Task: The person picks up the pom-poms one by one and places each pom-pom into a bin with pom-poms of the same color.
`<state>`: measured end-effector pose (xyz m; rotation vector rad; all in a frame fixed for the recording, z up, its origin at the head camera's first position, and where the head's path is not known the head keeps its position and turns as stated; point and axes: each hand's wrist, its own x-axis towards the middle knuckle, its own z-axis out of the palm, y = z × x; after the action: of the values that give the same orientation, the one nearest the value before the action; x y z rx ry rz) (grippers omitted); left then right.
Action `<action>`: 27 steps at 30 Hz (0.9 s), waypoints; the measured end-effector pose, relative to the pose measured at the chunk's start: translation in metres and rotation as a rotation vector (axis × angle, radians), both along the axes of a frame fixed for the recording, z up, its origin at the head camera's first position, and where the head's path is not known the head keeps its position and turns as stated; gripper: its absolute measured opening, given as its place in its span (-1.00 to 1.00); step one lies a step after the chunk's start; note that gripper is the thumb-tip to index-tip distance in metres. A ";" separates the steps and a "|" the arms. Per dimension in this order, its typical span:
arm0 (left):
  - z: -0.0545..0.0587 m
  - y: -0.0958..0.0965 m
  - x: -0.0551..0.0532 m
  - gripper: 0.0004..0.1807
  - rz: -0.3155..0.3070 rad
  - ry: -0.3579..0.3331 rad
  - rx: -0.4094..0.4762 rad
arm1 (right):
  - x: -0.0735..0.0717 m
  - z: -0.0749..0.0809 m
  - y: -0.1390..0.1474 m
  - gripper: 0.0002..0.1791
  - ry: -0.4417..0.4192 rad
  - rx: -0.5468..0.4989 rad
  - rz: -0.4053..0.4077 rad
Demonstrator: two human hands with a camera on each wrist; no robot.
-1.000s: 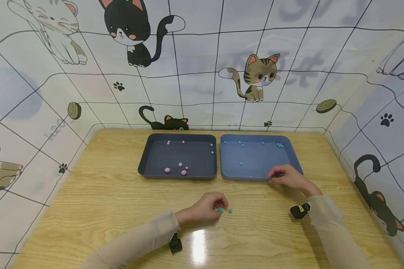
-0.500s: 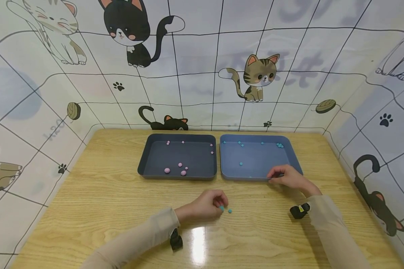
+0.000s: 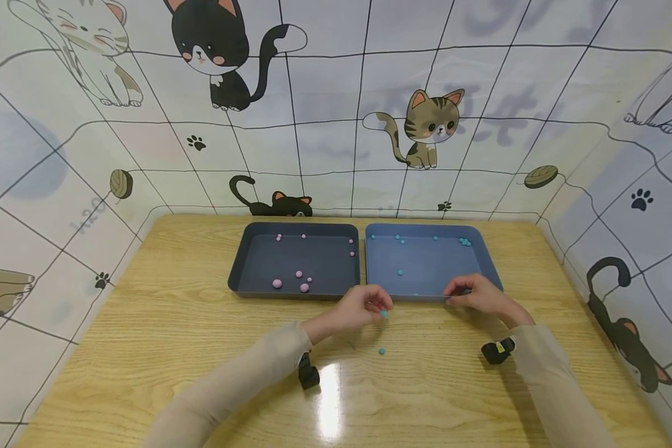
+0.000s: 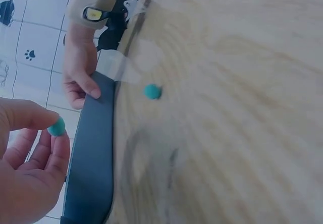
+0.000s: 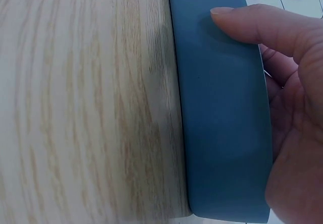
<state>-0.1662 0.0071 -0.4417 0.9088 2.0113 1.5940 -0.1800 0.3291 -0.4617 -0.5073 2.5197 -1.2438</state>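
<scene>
Between thumb and fingertip my left hand (image 3: 361, 308) pinches a small teal ball (image 4: 57, 127), held above the table just in front of the trays. A second teal ball (image 3: 382, 351) lies on the wood, nearer to me. My right hand (image 3: 481, 294) grips the near wall of the blue tray (image 3: 437, 289) toward its right end. In the right wrist view the thumb (image 5: 234, 24) lies on the outside of that wall, with the other fingers behind the rim. Several teal balls (image 3: 400, 272) are scattered inside the blue tray.
To the left of the blue tray stands a dark grey tray (image 3: 294, 294), holding several pink balls (image 3: 299, 274) of differing sizes. Both trays sit near the back of the wooden table (image 3: 162, 311). A cat-patterned wall covering (image 3: 325, 149) rises behind and at the sides.
My left hand has taken up one teal ball from the table and carried it forward and slightly right, toward the trays. The right hand stays on the blue tray's wall.
</scene>
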 end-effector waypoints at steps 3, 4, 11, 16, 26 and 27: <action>0.002 0.004 -0.008 -0.80 0.018 -0.025 0.025 | 0.000 0.000 -0.001 -0.91 -0.006 -0.005 -0.003; -0.002 0.006 -0.012 -0.81 0.032 -0.037 0.034 | 0.000 0.000 -0.001 -0.91 -0.003 -0.008 -0.003; -0.006 0.020 -0.031 -0.83 0.120 -0.023 0.019 | 0.000 0.000 -0.002 -0.91 0.000 -0.007 0.000; -0.001 0.031 -0.042 -0.83 0.143 -0.014 -0.003 | 0.000 0.003 -0.002 -0.90 -0.012 -0.007 -0.004; 0.001 0.045 -0.056 -0.82 0.189 -0.023 -0.020 | 0.000 0.002 -0.003 -0.90 -0.027 -0.013 -0.017; 0.001 0.046 -0.057 -0.82 0.198 -0.022 -0.025 | 0.000 0.002 -0.003 -0.90 -0.023 -0.013 -0.017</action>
<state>-0.2231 0.0531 -0.4411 0.6977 2.1577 1.6692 -0.1803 0.3259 -0.4593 -0.4723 2.5034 -1.2661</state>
